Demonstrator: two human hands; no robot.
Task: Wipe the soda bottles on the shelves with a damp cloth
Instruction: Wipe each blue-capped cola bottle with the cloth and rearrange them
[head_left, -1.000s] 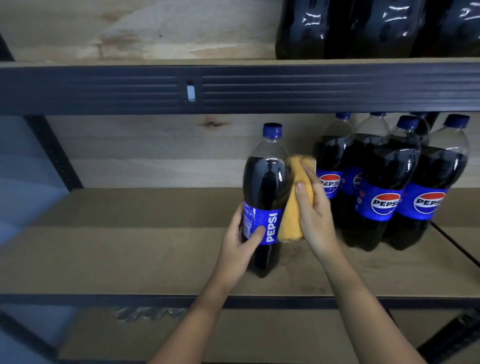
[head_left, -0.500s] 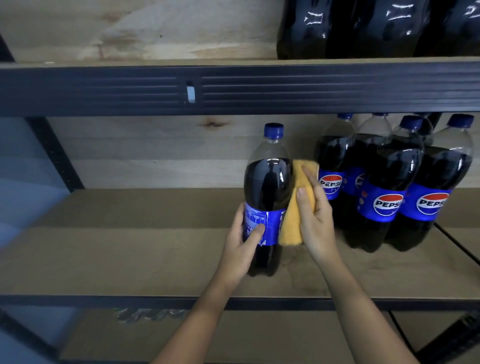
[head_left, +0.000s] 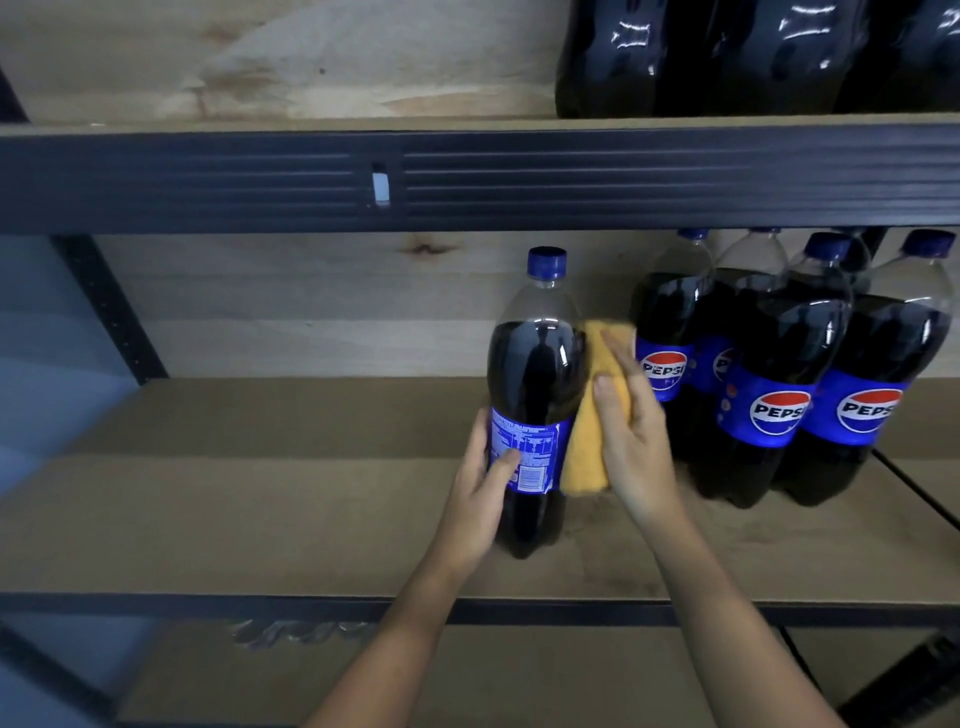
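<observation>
A tall Pepsi bottle (head_left: 535, 364) with a blue cap stands upright on the middle shelf (head_left: 260, 499), its label turned so the small print faces me. My left hand (head_left: 480, 493) grips its lower left side, thumb across the label. My right hand (head_left: 631, 431) presses a folded yellow cloth (head_left: 589, 441) flat against the bottle's right side. Several more Pepsi bottles (head_left: 769, 374) stand in a cluster just to the right.
Dark bottles (head_left: 753, 52) fill the right of the upper shelf above a black metal beam (head_left: 519, 176). A black upright post (head_left: 111, 312) runs at the left. A dark cable (head_left: 919, 488) lies on the shelf at the far right. A lower shelf (head_left: 519, 675) shows below.
The bottle has been turned in my left hand: the PEPSI lettering rotated out of sight and the small-print side now faces me. The cloth stays against its right side.
</observation>
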